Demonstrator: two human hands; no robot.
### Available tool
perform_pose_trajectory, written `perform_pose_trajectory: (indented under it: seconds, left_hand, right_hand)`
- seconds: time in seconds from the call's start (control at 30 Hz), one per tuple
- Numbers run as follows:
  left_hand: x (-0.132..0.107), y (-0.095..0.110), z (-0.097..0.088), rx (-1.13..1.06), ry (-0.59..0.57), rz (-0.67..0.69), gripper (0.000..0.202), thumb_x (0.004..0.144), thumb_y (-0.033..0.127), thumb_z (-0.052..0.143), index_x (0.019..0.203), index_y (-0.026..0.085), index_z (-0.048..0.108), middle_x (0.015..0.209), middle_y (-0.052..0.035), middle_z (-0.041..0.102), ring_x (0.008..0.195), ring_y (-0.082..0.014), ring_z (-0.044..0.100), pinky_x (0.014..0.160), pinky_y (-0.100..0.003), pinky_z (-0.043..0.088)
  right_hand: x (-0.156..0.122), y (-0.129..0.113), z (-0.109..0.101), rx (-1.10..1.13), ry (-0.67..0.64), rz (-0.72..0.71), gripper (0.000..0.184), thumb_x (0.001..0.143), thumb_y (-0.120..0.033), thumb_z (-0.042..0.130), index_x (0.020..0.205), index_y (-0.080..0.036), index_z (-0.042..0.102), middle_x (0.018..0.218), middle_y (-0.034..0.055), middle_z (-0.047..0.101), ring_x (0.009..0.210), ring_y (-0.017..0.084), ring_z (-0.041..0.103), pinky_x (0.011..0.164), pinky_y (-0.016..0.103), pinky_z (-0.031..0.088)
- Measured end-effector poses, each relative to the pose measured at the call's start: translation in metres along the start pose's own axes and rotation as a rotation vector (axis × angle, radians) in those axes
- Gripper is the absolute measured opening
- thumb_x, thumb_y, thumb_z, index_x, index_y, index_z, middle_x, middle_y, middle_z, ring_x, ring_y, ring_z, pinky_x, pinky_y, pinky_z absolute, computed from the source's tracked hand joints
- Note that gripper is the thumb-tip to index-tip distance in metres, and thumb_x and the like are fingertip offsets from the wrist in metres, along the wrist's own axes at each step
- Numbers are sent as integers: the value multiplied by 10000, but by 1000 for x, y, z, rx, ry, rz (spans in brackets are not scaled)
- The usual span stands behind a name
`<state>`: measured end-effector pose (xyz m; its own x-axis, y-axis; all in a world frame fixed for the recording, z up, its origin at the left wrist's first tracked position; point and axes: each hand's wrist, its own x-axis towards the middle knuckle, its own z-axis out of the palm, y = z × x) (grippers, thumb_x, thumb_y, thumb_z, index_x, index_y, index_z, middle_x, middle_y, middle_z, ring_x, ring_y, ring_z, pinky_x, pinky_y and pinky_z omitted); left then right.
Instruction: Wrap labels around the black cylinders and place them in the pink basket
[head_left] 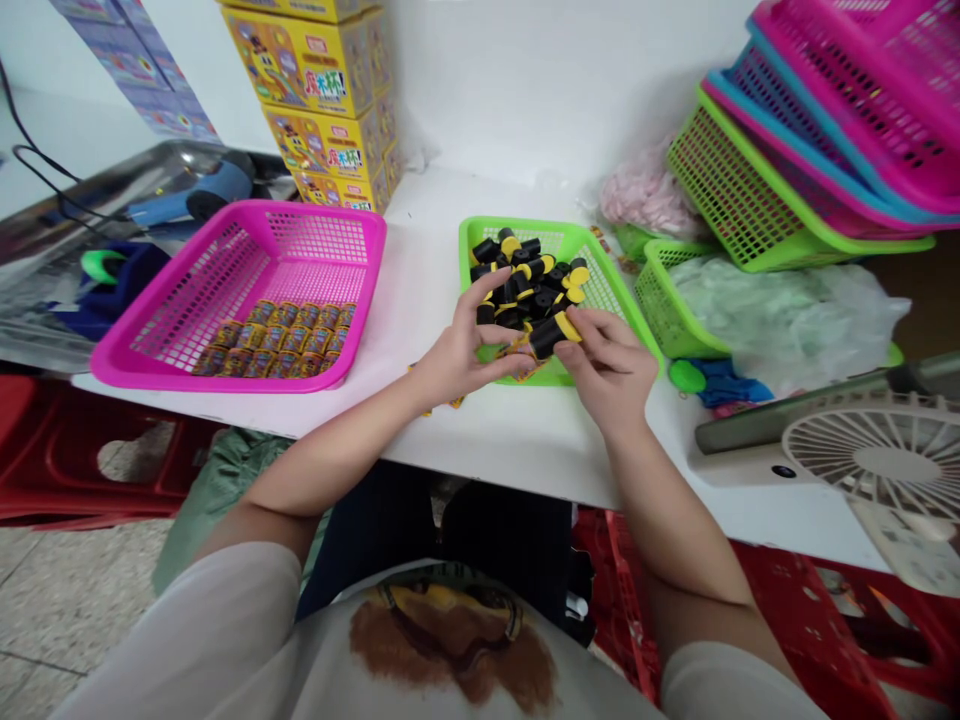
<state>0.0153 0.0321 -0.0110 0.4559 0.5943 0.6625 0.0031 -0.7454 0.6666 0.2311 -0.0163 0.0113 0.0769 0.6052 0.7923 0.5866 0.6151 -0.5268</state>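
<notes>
White desk (427, 225) against a plain white wall (495, 90).
Below its edge I see red plastic seats (45, 440) and speckled floor tiles (94, 580).

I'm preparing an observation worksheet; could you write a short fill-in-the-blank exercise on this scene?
1. The right hand grips a black cylinder at its ____ end.
2. The basket under the hands is ____.
3. Labelled cylinders lie in rows in the ____ basket at left.
4. The fan is near the picture's ____ edge.

Missing words: yellow; green; pink; right.

Free table (420, 270) separates pink basket (304, 275) from green basket (609, 298), but the left forearm (367, 405) crosses nearer, height unclear.
</notes>
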Motion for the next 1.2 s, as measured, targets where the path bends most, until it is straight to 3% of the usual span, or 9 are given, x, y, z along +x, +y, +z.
perform_pose_trajectory:
  seconds: [0.1, 0.27, 0.37, 0.47, 0.63, 0.8, 0.97, 1.1, 1.2]
  left_hand:
    - [-2, -1, 0, -45, 19, -13, 1005, 969, 543, 766, 1690, 379, 85, 1508, -187, 639, 937, -175, 819, 860, -336, 675]
    - [-1, -11, -2, 47, 46, 138, 931, 981, 520, 760, 1660, 375, 140, 1613, -183, 530, 1129, -198, 805, 971, -355, 658]
    - [-2, -11, -3, 106, 42, 234, 815, 1021, 543, 700, 1633, 360, 194, 1484, -127, 645, 1157, -203, 802, 1017, -376, 645]
    - [-4, -8, -3, 105, 31, 250, 749, 1045, 506, 676, 1613, 346, 214, 1310, -84, 751, 1152, -196, 801, 1012, -368, 648]
    - [-3, -10, -2, 160, 36, 260, 752, 1028, 468, 708, 1612, 335, 252, 1345, -101, 754, 1075, -183, 813, 972, -362, 657]
    - [0, -15, -10, 373, 14, 464, 408, 1080, 289, 609, 1480, 311, 535, 1294, -86, 771, 1218, -199, 757, 1037, -375, 638]
    - [1, -12, -15, 567, -59, 498, 470, 1064, 153, 569, 1494, 342, 563, 1316, -73, 747, 1253, -208, 728, 1102, -410, 608]
    - [2, -11, -7, 368, 50, 350, 469, 1089, 327, 601, 1536, 281, 465, 1312, -89, 712, 1135, -198, 779, 1022, -388, 651]
    - [0, -4, -1, 168, 151, 112, 821, 1010, 551, 713, 1642, 296, 255, 1495, -160, 602, 1104, -212, 799, 958, -382, 673]
  right_hand:
    - [2, -1, -5, -8, -77, -78, 375, 935, -611, 747, 1150, -327, 864, 1080, 61, 824, 966, 233, 787, 858, 406, 673]
    - [1, -7, -4, 55, -164, -146, 323, 898, -448, 838, 1199, -330, 849, 1131, 67, 822, 984, 233, 790, 884, 396, 681]
    - [-2, -10, 1, 175, -144, -89, 403, 890, -399, 857, 1284, -326, 810, 1186, 73, 807, 1001, 226, 789, 837, 374, 686]
    - [-5, -12, 5, 182, -105, -70, 351, 868, -416, 875, 1195, -298, 829, 1139, 74, 811, 970, 223, 789, 814, 375, 687]
    - [-6, -18, 8, 174, -88, 0, 300, 858, -471, 865, 1095, -291, 829, 1106, 75, 819, 970, 230, 784, 826, 391, 684]
    - [-7, -22, 10, 201, -94, 69, 247, 860, -344, 836, 1100, -288, 829, 1106, 57, 833, 919, 194, 774, 817, 373, 675]
    - [-8, -22, 12, 166, -111, 88, 230, 868, -275, 809, 1096, -283, 838, 1094, 56, 829, 848, 177, 763, 753, 354, 667]
    - [-7, -19, 11, 48, -59, -58, 186, 915, -319, 822, 1099, -303, 841, 1141, 65, 791, 931, 206, 779, 817, 392, 682]
    - [-6, -16, 9, -112, -53, -213, 273, 944, -400, 799, 1207, -327, 801, 1178, 79, 773, 1076, 263, 771, 951, 467, 664]
